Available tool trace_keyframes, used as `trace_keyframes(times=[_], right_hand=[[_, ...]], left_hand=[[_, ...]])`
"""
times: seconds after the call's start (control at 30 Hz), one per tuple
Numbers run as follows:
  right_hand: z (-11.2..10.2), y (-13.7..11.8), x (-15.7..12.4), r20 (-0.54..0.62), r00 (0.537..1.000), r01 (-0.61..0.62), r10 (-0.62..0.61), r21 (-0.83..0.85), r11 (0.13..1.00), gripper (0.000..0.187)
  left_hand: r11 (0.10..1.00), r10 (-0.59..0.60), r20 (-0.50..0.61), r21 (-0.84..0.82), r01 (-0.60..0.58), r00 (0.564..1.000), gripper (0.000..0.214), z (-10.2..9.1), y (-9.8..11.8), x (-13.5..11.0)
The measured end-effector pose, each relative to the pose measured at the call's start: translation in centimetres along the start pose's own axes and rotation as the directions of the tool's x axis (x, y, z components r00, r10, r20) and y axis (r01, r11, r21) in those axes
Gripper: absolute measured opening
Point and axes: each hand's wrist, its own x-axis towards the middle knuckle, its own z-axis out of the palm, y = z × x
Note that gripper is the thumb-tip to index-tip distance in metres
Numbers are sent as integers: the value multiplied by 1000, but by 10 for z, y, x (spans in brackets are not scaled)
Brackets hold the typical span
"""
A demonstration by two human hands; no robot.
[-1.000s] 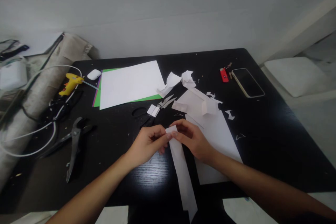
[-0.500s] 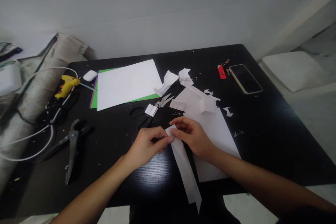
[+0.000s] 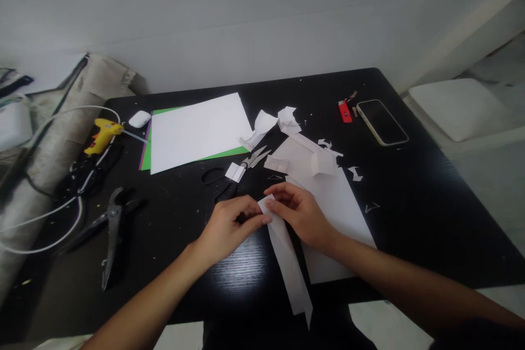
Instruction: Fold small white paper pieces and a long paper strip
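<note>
A long folded strip of white paper [image 3: 286, 262] hangs down toward the table's near edge. My left hand [image 3: 233, 224] pinches its upper end from the left, thumb on top. From the other side my right hand [image 3: 299, 212] grips the same end between thumb and fingers. Just beyond the hands lie black-handled scissors [image 3: 256, 157], with a small folded white paper piece [image 3: 235, 172] resting on them. A white sheet [image 3: 340, 219] lies partly under my right hand and forearm. On its far part are creased paper offcuts [image 3: 324, 164].
A stack of white and green sheets [image 3: 197, 134] lies at the back left. Further left are a yellow glue gun [image 3: 100, 136] with its cable, a white earbud case [image 3: 140, 118] and pliers [image 3: 112, 224]. A red lighter [image 3: 345, 112] and a phone [image 3: 382, 122] lie at the back right.
Both hands keep their pinch on the strip's top end. The strip's lower end has shifted very slightly; the view has moved a little.
</note>
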Motion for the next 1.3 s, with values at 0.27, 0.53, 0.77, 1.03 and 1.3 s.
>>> trace_keyframes(times=[0.27,0.53,0.77,1.03,1.3], right_hand=[[0,-3,0,-14,1000,-1,2,13,1000,27],[0,-3,-1,-15,1000,-13,14,21,1000,29],[0,-2,-1,-13,1000,-19,20,28,999,29],[0,0,-1,-7,1000,-14,14,27,1000,27],[1,-3,-1,-1,1000,-12,12,37,999,29]], left_hand=[[998,17,-111,-66,-24,994,23,-3,-5,-1],[997,72,-165,-29,-78,984,17,-4,-2,0],[996,66,-172,-47,-75,983,19,-4,-1,0],[996,60,-175,-55,-71,983,17,-3,-3,-1],[995,63,-180,-60,-75,982,16,-4,-1,-1]])
